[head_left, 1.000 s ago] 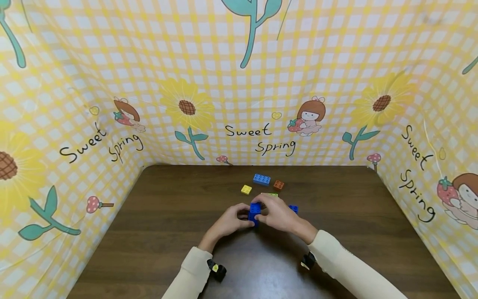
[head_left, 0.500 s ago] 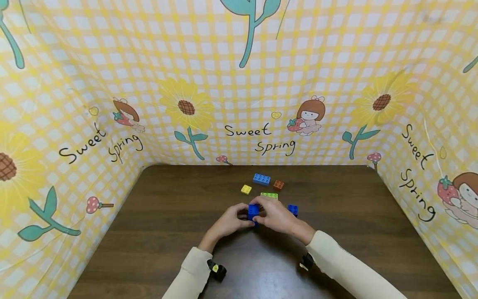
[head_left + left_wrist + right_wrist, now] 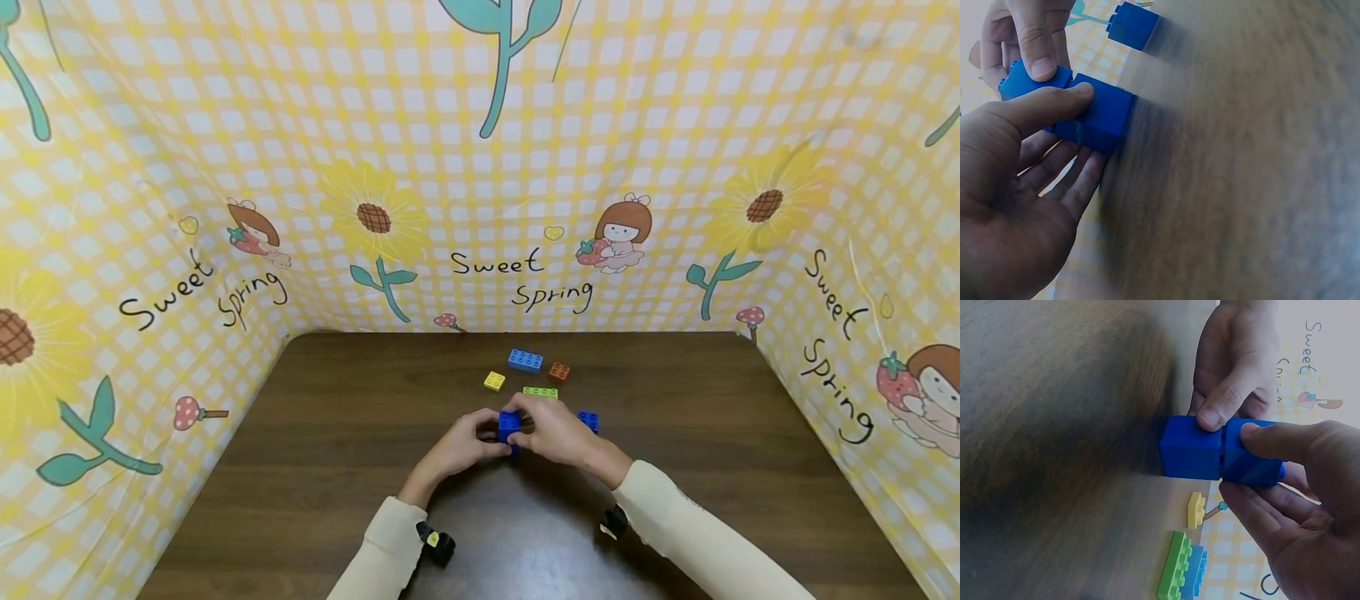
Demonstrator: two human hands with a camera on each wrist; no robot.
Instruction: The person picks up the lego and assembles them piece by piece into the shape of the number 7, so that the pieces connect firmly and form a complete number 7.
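Note:
Two dark blue building blocks are stacked upright on the table between my hands. My left hand (image 3: 463, 440) grips the lower block (image 3: 1189, 450), thumb on its near face and fingers behind it. With thumb and fingers, my right hand (image 3: 558, 429) pinches the upper block (image 3: 509, 423), which has studs on top. A thin gap shows between the two blocks in the wrist views; whether they are fully pressed together I cannot tell. In the head view, the lower block is mostly hidden by the upper one and my fingers.
Another dark blue block (image 3: 588, 421) stands right of my right hand, partly covered by it. Beyond lie a lime green brick (image 3: 541, 392), a yellow brick (image 3: 495, 381), a light blue brick (image 3: 526, 359) and a brown brick (image 3: 559, 371). A checked cloth (image 3: 480, 208) surrounds the brown table (image 3: 337, 500).
My right hand and the upper block have shifted slightly left and down over the lower block since one second ago. The green brick shows more. My left hand stays in place.

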